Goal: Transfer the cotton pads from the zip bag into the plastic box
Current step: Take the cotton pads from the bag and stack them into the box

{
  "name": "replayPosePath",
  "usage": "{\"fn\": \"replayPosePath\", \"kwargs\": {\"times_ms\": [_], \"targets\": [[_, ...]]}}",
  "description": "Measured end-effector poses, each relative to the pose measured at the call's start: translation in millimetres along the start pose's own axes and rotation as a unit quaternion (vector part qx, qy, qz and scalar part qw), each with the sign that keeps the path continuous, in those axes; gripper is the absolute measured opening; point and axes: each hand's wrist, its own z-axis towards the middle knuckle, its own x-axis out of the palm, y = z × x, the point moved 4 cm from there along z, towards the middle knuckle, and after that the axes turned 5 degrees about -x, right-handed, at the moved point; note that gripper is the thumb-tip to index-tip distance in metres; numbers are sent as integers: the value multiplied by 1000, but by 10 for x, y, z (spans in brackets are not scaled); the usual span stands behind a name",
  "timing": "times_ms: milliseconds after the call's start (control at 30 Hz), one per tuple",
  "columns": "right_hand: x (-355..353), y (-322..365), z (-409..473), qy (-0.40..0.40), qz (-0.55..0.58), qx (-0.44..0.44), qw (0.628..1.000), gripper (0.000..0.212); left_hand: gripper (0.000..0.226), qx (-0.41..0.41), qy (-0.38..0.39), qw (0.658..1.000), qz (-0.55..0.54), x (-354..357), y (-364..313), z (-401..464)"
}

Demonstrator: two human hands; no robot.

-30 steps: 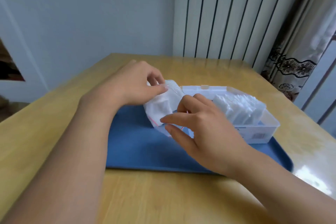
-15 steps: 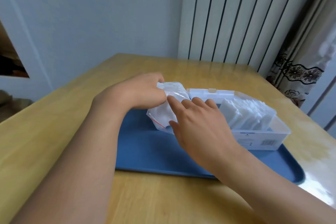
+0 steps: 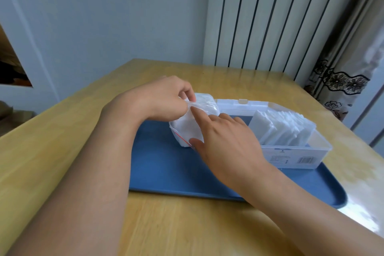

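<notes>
A clear zip bag point(image 3: 188, 129) with a red seal line stands on the blue tray point(image 3: 162, 164), stuffed with white cotton pads. My left hand point(image 3: 164, 97) pinches the bag's top edge from the left. My right hand point(image 3: 226, 141) rests against the bag's right side, index finger at the opening and thumb low on the front. To the right stands the clear plastic box point(image 3: 291, 156), lid open behind it. A row of white cotton pads point(image 3: 280, 129) stands upright inside the box.
The tray lies on a wooden table point(image 3: 52, 151). A white ribbed radiator point(image 3: 280, 16) stands behind the table, and a patterned curtain point(image 3: 340, 81) hangs at the right. A grey wall is at the back left.
My right hand has slid up along the bag, its index finger now at the opening. My left hand keeps its pinch on the top edge. The view has tilted slightly.
</notes>
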Motion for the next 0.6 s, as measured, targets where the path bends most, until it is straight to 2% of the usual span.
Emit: {"fn": "replayPosePath", "kwargs": {"times_ms": [167, 233, 400, 600], "targets": [[-28, -8, -5, -4, 35, 12, 999, 22, 52, 8, 5, 1000, 6, 5, -15, -21], [-44, -12, -9, -5, 55, 22, 998, 23, 50, 11, 15, 1000, 10, 14, -38, -45], [-60, 5, 10, 8, 53, 36, 998, 41, 48, 9, 21, 999, 46, 34, -75, -91], [-88, -20, -12, -10, 91, 46, 995, 32, 48, 8, 0, 999, 39, 39, 3, 1]]}}
